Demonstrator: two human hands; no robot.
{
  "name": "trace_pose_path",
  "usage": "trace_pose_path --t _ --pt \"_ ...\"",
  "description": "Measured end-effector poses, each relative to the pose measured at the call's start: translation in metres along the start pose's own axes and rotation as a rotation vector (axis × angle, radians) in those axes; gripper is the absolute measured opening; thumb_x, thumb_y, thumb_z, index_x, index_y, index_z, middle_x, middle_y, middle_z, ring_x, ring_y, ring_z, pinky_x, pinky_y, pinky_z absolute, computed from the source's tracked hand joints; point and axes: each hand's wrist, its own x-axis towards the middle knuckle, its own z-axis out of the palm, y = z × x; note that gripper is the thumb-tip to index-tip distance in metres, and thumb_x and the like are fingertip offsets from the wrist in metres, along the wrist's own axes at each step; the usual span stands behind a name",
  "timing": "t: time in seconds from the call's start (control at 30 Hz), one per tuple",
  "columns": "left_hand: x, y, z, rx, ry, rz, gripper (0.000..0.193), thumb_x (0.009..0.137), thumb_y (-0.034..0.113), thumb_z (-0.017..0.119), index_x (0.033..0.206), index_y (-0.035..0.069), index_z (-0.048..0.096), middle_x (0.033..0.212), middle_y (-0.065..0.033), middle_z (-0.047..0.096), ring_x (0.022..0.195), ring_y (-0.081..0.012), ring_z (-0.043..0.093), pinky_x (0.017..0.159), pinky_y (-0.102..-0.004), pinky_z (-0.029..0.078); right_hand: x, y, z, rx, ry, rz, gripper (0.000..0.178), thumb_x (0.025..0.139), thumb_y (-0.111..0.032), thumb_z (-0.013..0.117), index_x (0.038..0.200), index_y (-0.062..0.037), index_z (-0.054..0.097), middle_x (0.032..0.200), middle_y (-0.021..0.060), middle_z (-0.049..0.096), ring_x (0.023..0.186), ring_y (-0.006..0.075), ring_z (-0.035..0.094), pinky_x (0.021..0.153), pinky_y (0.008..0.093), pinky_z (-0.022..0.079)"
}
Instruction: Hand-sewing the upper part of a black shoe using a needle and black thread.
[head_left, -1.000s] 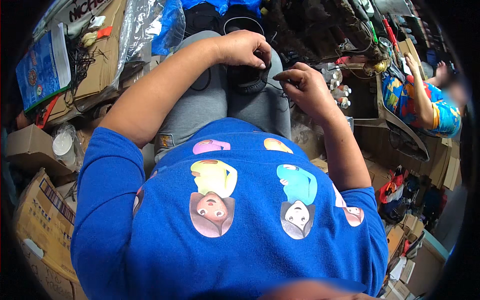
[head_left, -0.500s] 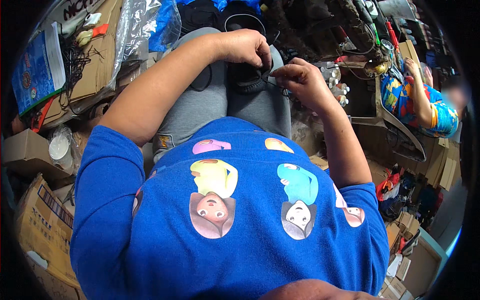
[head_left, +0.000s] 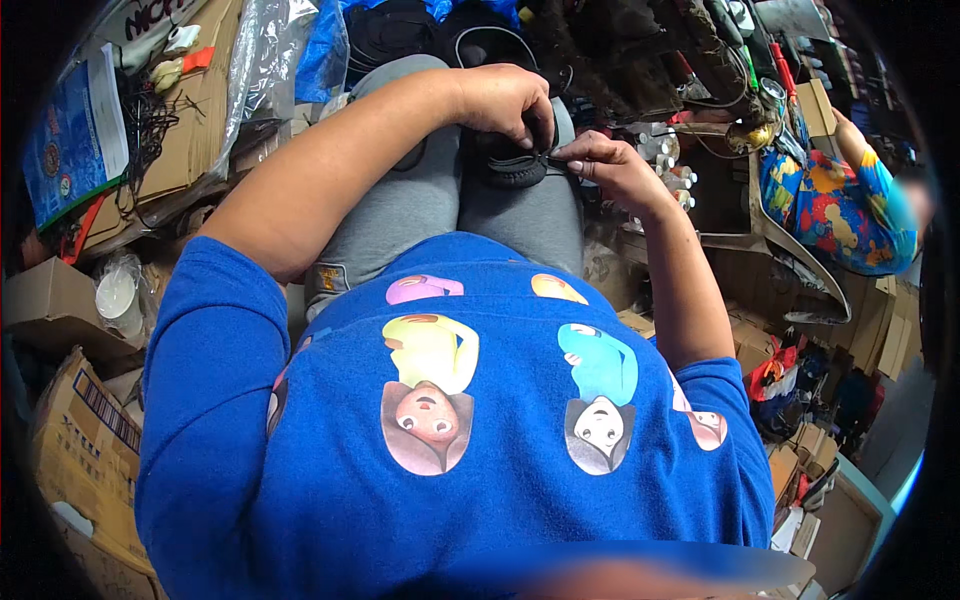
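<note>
A dark shoe-like piece (head_left: 515,172) with a ribbed, curved black edge lies across my grey-trousered thighs. My left hand (head_left: 508,103) comes over it from the far side, fingers bent down and pinched at its upper right edge. From the right, my right hand (head_left: 615,170) meets it with thumb and forefinger pressed together, close to the left fingertips. What the right fingers pinch is too small and dark to make out. A pale grey flap (head_left: 563,122) shows just behind the fingertips.
Transparent plastic and cardboard (head_left: 190,130) lie at the left, near a blue booklet (head_left: 70,140) and a tangle of black cord (head_left: 150,140). Several small bottles (head_left: 680,178) stand right of my hand. Another person in a colourful shirt (head_left: 845,215) is at the far right, holding a cardboard piece (head_left: 816,105).
My right hand has shifted slightly up and left, and my left fingers have moved slightly down and right. The shoe-like piece has turned, showing more ribbed edge. The other person's arm has risen.
</note>
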Motion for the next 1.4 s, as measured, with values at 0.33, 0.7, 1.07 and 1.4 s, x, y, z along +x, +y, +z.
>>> trace_pose_path --t 0.33,0.7,1.07,1.4 --pt "-0.012 0.002 0.005 0.059 0.087 -0.048 0.021 0.065 0.008 0.074 0.086 0.011 0.072 0.088 -0.0055 0.056 0.087 -0.0222 0.058 0.076 -0.0334 0.047 0.007 -0.012 0.044 0.160 0.233 0.028 0.017 0.075 -0.008 0.074 0.091 -0.0038 0.069 0.091 0.0013 0.064 0.080 0.0118 0.060 0.070 0.0242 0.049" --pt "-0.094 0.054 0.026 0.199 0.635 -0.225 0.038 0.081 -0.008 0.051 0.112 0.010 0.064 0.090 -0.0099 0.052 0.076 -0.0196 0.056 0.072 -0.0282 0.047 -0.027 -0.020 0.067 -0.741 0.490 -0.353 0.037 0.072 -0.003 0.064 0.106 -0.0175 0.069 0.075 0.0072 0.051 0.076 0.0259 0.054 0.074 0.0395 0.042" --pt "-0.082 0.048 0.055 0.626 0.611 -0.242 0.018 0.073 0.010 0.067 0.089 0.018 0.071 0.078 -0.0018 0.056 0.083 -0.0214 0.053 0.076 -0.0359 0.037 -0.021 -0.009 0.045 -0.314 0.252 -0.186 0.044 0.072 0.007 0.054 0.108 -0.0151 0.069 0.078 0.0060 0.048 0.080 0.0179 0.052 0.075 0.0281 0.043" --pt "-0.072 0.032 0.051 0.516 0.578 -0.189 0.028 0.071 0.008 0.069 0.092 0.026 0.073 0.077 0.0018 0.051 0.084 -0.0179 0.051 0.078 -0.0350 0.032 -0.001 -0.001 0.022 -0.269 0.104 -0.221 0.039 0.077 0.007 0.052 0.105 -0.0137 0.070 0.088 0.0027 0.055 0.091 0.0158 0.052 0.086 0.0270 0.041"
